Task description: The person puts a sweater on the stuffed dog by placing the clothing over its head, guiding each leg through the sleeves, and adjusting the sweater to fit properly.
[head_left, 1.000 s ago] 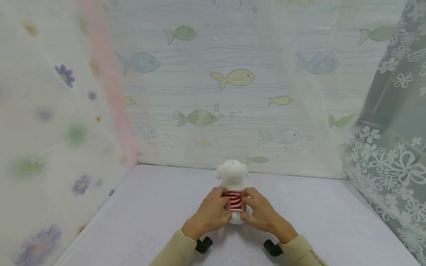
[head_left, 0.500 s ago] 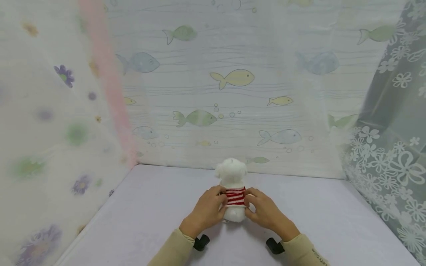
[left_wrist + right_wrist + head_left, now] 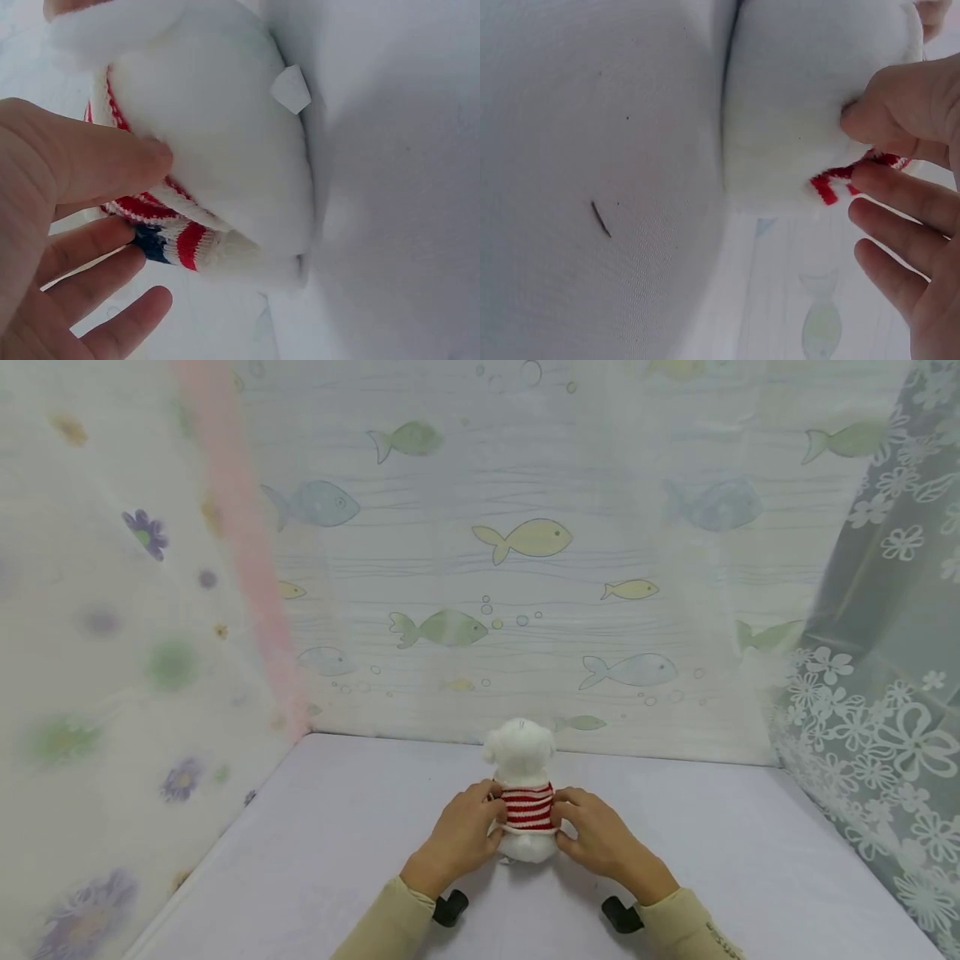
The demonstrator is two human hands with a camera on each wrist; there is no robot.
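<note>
A white plush toy (image 3: 522,750) sits upright on the table, its back turned to me. It wears a red-and-white striped knitted sweater (image 3: 528,810). My left hand (image 3: 459,833) pinches the sweater's left side near the hem, thumb outside; in the left wrist view its other fingers spread beside a navy patch (image 3: 153,244) of the knit. My right hand (image 3: 602,839) pinches the right side by the hem, its thumb against the plush body (image 3: 780,112) in the right wrist view. A small white tag (image 3: 291,89) sticks out low on the toy. The toy's front is hidden.
White cloth covers the table (image 3: 337,827). Behind it hangs a fish-print curtain (image 3: 450,693); a flower-print sheet (image 3: 112,693) is on the left and a grey floral one (image 3: 885,735) on the right. Black wrist mounts (image 3: 452,908) show under the forearms. A dark thread (image 3: 600,220) lies on the cloth.
My hands have moved apart, the left one leftward and the right one rightward. Between them more of the striped sweater's back shows, lying flatter, and more of the toy's lower body is visible.
</note>
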